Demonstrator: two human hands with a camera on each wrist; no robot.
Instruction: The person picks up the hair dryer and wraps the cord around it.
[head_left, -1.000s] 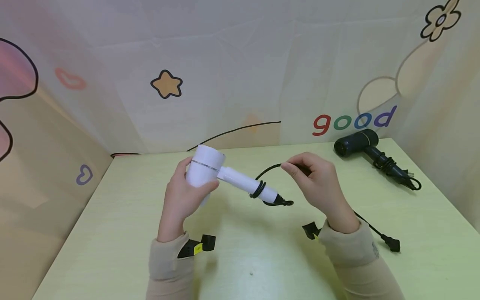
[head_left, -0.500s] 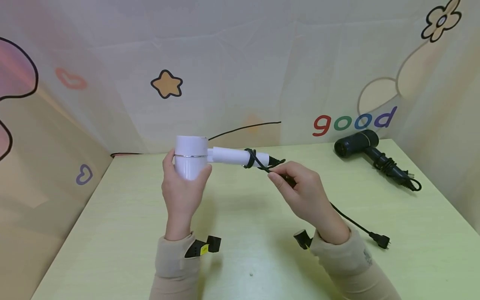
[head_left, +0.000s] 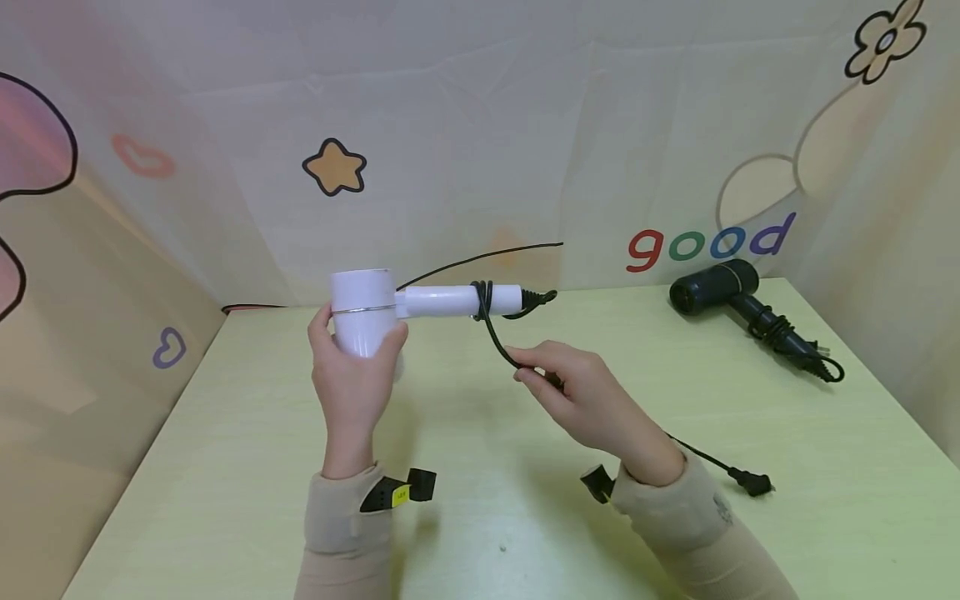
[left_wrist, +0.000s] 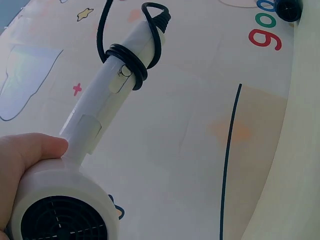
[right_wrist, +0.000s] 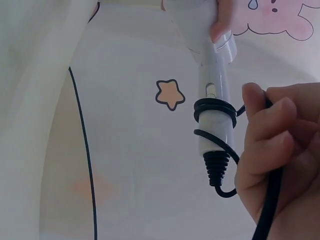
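Note:
A white hair dryer (head_left: 363,292) is held up above the table, its handle (head_left: 442,302) pointing right. My left hand (head_left: 351,383) grips the barrel from below, thumb on the near side. In the left wrist view the dark round grille (left_wrist: 65,220) faces the camera. Black cord (right_wrist: 215,106) is looped a few turns round the handle near its end. My right hand (head_left: 577,396) pinches the cord in front of the handle, below and right of the loops. The cord's free end runs past the right wrist to a black plug (head_left: 752,482).
A black hair dryer (head_left: 716,287) lies at the table's back right, with its cord wound round its handle. Behind the pale green table (head_left: 480,517) stands a printed cloth backdrop (head_left: 465,150); more cloth flanks both sides.
The white hair dryer has risen, moved left and turned level. My right hand has carried the cord round the handle, moving left and down. The plug has shifted slightly left.

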